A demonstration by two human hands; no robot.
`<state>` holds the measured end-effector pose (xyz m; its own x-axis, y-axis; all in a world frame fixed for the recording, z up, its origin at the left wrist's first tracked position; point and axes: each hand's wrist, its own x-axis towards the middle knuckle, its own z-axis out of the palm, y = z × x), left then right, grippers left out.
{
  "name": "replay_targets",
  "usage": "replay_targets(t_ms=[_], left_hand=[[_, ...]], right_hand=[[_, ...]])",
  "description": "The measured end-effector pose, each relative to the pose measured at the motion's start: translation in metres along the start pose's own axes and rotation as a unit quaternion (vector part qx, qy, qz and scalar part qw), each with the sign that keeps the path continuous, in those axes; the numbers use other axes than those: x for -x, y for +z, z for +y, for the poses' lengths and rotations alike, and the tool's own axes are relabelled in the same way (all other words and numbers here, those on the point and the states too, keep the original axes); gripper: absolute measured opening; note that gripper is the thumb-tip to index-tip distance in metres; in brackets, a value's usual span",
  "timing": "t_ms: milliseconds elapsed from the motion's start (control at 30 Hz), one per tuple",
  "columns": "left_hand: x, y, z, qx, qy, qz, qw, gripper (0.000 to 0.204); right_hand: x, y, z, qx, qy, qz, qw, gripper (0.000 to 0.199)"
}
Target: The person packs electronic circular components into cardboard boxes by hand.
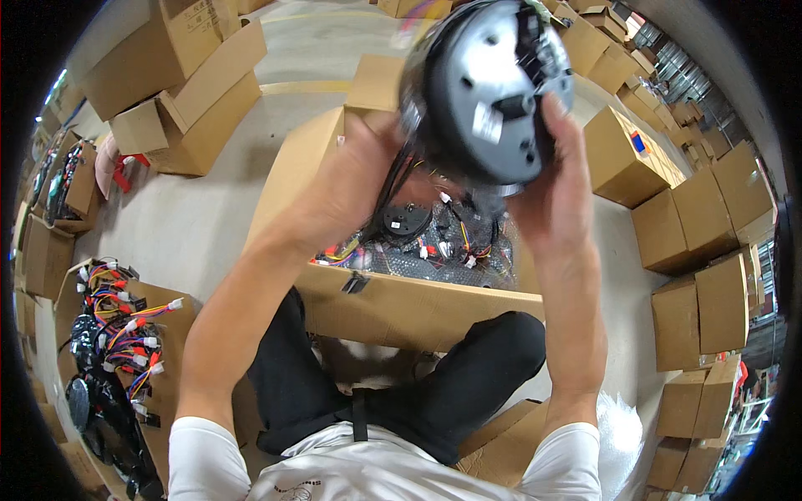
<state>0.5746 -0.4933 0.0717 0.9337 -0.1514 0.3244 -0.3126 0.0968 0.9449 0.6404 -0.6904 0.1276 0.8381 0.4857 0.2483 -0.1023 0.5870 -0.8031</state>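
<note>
Round instrument unit (pixel 489 88): disc-shaped, with a black rim and a smooth, matte silver-grey back plate that carries a small white label, dark screw points and a black central block; it is held up close to the camera at about 12 o'clock in the view, slightly blurred, above the open box. Black cables (pixel 393 188) hang from its lower left edge down toward the box. Left hand (pixel 368 159): wrapped around the unit's left rim at its 9 o'clock side, palm against the casing, fingers mostly hidden behind it. Right hand (pixel 555 179): closed on the right rim at the 3 o'clock side, thumb lying over the plate's edge. Large cardboard box (pixel 401 305): plain brown corrugated board, flaps open, directly under the unit at 6 o'clock from it; it holds more black round units and a tangle of thin wires with red, yellow and white connectors (pixel 434 238), partly screened by both forearms. Black trousers (pixel 468 367): the person's knees press against the box's near wall. Second open carton (pixel 163 301), at 8 o'clock: filled with similar black parts and bright multicoloured wire bundles (pixel 117 334). Stacked closed cartons (pixel 702 242), at 3 o'clock, and more open-flapped ones (pixel 180 92) at 10 o'clock, stand on a smooth grey concrete floor (pixel 192 221).
</note>
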Motion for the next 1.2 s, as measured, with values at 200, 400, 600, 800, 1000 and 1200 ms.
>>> replay_targets(t_ms=[200, 400, 600, 800, 1000, 1200], left_hand=[[0.003, -0.043, -0.105, -0.268, -0.137, 0.026, 0.953, 0.036], [0.01, -0.057, -0.171, -0.516, -0.193, -0.165, 0.818, 0.023], [0.013, -0.063, -0.207, -0.523, -0.239, -0.273, 0.771, 0.02], [0.015, -0.053, -0.206, -0.569, -0.195, -0.305, 0.739, 0.028], [0.017, -0.048, -0.187, -0.549, -0.133, -0.263, 0.782, 0.045], [0.015, -0.046, -0.169, -0.535, -0.16, -0.264, 0.787, 0.048]], right_hand=[[-0.06, -0.138, 0.023, 0.116, 0.081, 0.064, 0.988, 0.054], [-0.019, -0.275, 0.13, 0.161, 0.283, 0.226, 0.918, 0.057], [-0.006, -0.303, 0.188, 0.146, 0.424, 0.242, 0.861, 0.05], [-0.011, -0.303, 0.213, 0.14, 0.451, 0.23, 0.851, 0.047], [-0.019, -0.333, 0.243, 0.18, 0.412, 0.304, 0.84, 0.055], [-0.01, -0.358, 0.239, 0.143, 0.411, 0.285, 0.854, 0.054]])
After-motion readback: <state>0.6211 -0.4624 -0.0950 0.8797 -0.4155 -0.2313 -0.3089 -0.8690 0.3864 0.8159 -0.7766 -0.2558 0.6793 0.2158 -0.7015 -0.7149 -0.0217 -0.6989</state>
